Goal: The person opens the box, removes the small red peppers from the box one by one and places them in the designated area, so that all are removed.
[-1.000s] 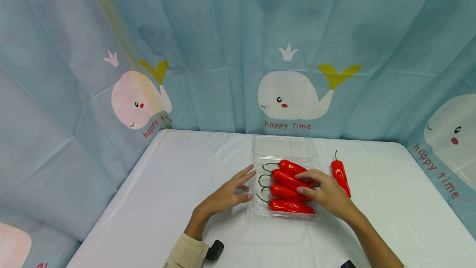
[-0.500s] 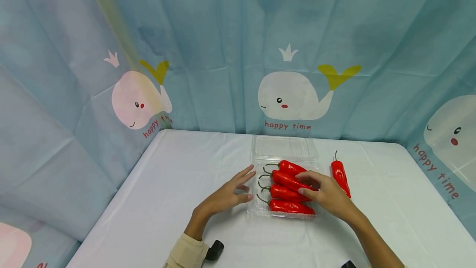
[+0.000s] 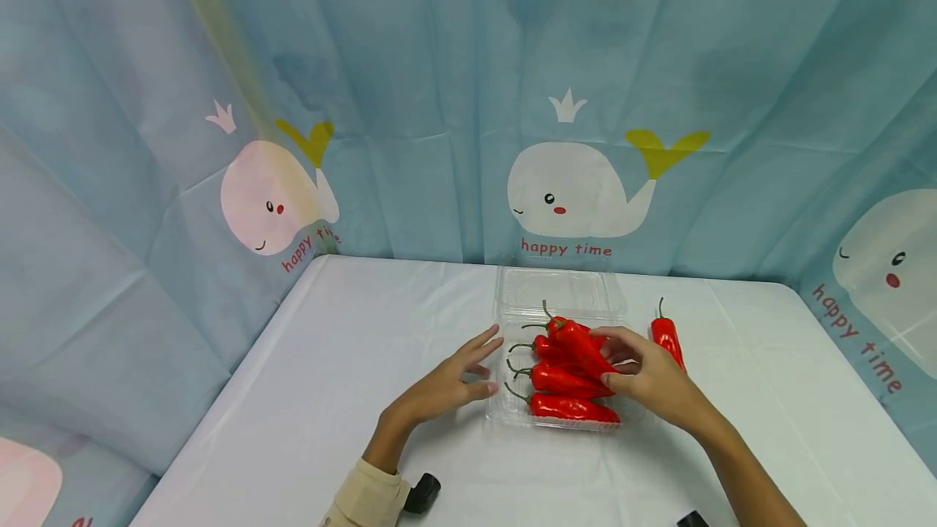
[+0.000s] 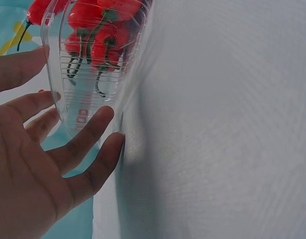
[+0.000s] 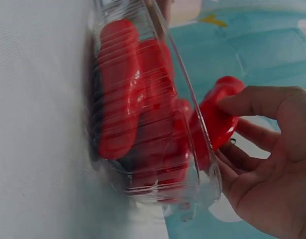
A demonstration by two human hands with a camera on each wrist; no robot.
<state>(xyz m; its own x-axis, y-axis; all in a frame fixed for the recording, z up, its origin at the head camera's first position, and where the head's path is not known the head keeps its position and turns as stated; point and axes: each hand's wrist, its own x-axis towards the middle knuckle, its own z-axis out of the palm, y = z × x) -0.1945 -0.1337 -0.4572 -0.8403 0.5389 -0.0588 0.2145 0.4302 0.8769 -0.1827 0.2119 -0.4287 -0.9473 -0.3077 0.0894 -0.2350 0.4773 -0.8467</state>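
Over the clear tray (image 3: 512,413), our right hand (image 3: 655,385) pinches a tilted chili (image 3: 581,346); a loose pinch could drop it, while our left hand (image 3: 446,385) rests open.

A clear plastic clamshell tray (image 3: 505,409) sits on the white table (image 3: 329,397), its open lid lying on the far side. The right hand (image 3: 654,381) pinches one red chili pepper (image 3: 581,346), tilted across the other red chilies (image 3: 567,394) lying in the tray. The left hand (image 3: 446,385) rests with fingers spread just left of the tray. Another chili (image 3: 664,336) lies on the table right of the tray. Behind hangs a whale-print curtain (image 3: 571,185).
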